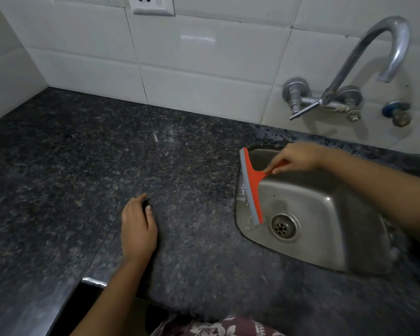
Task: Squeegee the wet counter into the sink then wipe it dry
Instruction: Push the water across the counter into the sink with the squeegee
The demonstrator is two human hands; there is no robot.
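Pinching squeegee handle w/ R-hand fingers over sink; L-hand fingers loose on counter.

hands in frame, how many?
2. The left hand rests on the counter, left of the sink. The right hand pinches the squeegee handle over the sink. No other hands show.

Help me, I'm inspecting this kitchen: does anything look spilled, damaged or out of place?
Only water: droplets bead on the counter behind the sink, and a film sits at its left rim under the squeegee held by the right hand. Nothing looks damaged.
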